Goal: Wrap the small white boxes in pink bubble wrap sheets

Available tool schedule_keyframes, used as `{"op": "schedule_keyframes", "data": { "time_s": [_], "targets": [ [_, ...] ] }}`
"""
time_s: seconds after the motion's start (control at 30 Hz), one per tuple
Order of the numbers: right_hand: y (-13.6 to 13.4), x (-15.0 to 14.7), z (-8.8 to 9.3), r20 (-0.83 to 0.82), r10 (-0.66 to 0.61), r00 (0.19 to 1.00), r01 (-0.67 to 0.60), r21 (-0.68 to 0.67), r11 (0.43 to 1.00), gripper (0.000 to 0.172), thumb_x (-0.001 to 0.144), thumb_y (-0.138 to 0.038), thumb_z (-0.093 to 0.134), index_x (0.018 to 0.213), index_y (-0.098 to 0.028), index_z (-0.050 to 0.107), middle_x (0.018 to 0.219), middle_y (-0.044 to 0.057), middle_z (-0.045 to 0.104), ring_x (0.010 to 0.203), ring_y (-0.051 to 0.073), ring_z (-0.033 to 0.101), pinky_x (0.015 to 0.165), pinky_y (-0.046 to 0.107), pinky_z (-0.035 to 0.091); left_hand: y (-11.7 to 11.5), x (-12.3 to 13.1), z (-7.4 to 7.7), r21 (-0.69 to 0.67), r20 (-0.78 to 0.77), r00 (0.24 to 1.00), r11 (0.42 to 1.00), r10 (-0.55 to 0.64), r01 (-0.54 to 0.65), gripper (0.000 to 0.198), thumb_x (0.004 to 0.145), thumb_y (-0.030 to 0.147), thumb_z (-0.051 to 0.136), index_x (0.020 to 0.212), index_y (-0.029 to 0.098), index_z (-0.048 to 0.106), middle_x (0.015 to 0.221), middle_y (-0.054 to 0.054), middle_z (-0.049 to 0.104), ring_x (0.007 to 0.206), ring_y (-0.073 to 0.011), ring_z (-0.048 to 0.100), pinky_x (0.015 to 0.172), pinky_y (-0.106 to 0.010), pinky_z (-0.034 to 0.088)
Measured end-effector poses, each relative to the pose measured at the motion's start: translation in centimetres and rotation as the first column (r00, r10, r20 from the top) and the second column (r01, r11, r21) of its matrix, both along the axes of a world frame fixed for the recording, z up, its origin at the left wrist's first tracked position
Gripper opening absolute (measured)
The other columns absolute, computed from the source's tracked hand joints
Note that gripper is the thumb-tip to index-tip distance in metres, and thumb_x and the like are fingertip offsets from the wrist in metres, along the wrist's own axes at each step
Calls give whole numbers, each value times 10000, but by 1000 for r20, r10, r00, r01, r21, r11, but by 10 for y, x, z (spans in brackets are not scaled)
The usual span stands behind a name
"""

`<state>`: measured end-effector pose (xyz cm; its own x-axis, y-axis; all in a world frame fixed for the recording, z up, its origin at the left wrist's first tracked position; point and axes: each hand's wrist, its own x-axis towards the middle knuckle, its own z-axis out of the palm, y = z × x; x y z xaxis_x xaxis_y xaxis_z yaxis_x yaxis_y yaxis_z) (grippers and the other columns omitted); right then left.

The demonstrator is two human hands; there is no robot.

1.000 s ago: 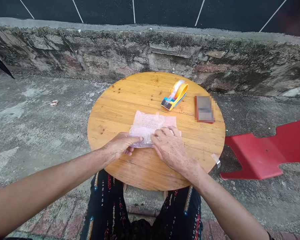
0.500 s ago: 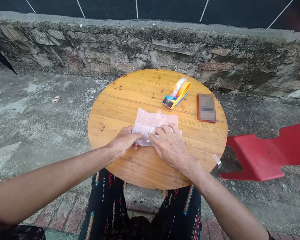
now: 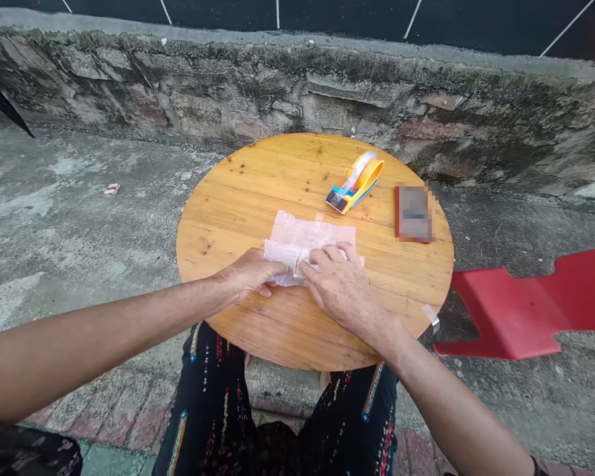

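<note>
The pinkish bubble wrap (image 3: pixel 317 231) lies in the middle of the near half of the round tabletop (image 3: pixel 228 218), its near part folded back over itself and its far part flat. On the folded part, between the two hands, there is a small clear piece (image 3: pixel 296 266); what it is, one cannot tell.

The left hand (image 3: pixel 255 270) grasps the near left corner, with the thumb above and the other fingers partly hidden below. The right hand (image 3: pixel 338 281) rests over the right side with bent fingers; whether these pinch the wrap or only press it, one cannot tell.

Compared with one second ago, the left edge of the folded part is drawn a little inward, while the right hand keeps almost the same place on the wrap. This seems to mean that the fold becomes slightly neater, but it is not yet fastened by anything visible.

Farther out, the yellow tape dispenser (image 3: pixel 356 182) stays untouched beyond the wrap, and a blurred flat object (image 3: pixel 415 213) lies to its right. A tape strip (image 3: pixel 431 317) hangs at the tabletop's right edge, near the red chair (image 3: pixel 520 297).
</note>
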<state>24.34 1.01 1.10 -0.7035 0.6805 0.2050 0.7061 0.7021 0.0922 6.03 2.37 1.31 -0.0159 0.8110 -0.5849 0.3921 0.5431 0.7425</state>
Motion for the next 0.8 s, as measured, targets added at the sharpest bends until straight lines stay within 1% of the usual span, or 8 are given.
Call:
{"op": "schedule_keyframes", "data": {
  "time_s": [0.07,0.17,0.23,0.4,0.5,0.6,0.7,0.8],
  "targets": [
    [0,0,0,4,1,1000,-1,3,1000,149,904,-185,525,1014,-182,624,1015,86,629,995,272,482,951,444,284,-1,0,1,-16,-2,1000,1000,4,-4,183,669,252,632,823,152,639,715,-25,643,581,-139,567,485,-243,467],
    [0,-1,0,7,6,1000,-6,10,1000,145,896,-171,529,1002,-175,629,1002,86,629,982,271,480,949,448,284,0,0,-2,54,32,999,998,22,-24,142,660,219,623,786,153,620,652,2,603,493,-104,500,460,-235,441],
    [0,-1,0,4,8,1000,-8,13,1000,148,892,-161,529,999,-171,632,995,87,630,975,271,480,948,451,284,1,1,-3,95,74,996,994,44,-51,114,649,194,609,757,155,610,636,10,589,469,-90,469,444,-228,414],
    [-1,-1,-1,-10,13,1000,-13,4,1000,198,895,-132,501,1034,-173,636,994,88,631,985,270,482,965,462,278,2,10,0,90,151,980,985,131,-145,44,635,176,582,671,159,563,567,30,535,442,-68,427,425,-211,321],
    [-2,-1,-2,-16,9,1000,-9,-3,1000,238,892,-115,488,1075,-176,628,977,87,633,972,266,487,968,472,276,0,17,4,132,209,968,977,136,-166,75,624,176,582,603,170,510,526,50,485,443,-58,406,433,-208,278],
    [-4,-1,-2,-14,-9,1000,9,-7,1000,245,891,-110,478,1084,-171,616,972,86,635,971,267,493,966,476,280,-2,21,4,223,271,956,958,116,-180,136,613,159,581,545,171,464,507,63,446,473,-54,398,471,-208,298],
    [-6,-1,0,-16,-33,999,32,-23,999,251,869,-96,483,1078,-160,606,986,90,642,988,271,504,989,482,273,-4,24,1,278,298,949,943,99,-185,103,626,165,595,568,158,510,558,52,496,536,-62,438,531,-207,346],
    [-8,0,6,-22,-14,1000,12,-72,997,231,835,-101,505,1037,-147,608,964,91,656,993,271,524,1031,478,265,-5,25,-1,303,309,949,939,63,-161,106,651,198,610,586,151,541,576,43,517,563,-72,460,556,-210,362]
  ]
}}
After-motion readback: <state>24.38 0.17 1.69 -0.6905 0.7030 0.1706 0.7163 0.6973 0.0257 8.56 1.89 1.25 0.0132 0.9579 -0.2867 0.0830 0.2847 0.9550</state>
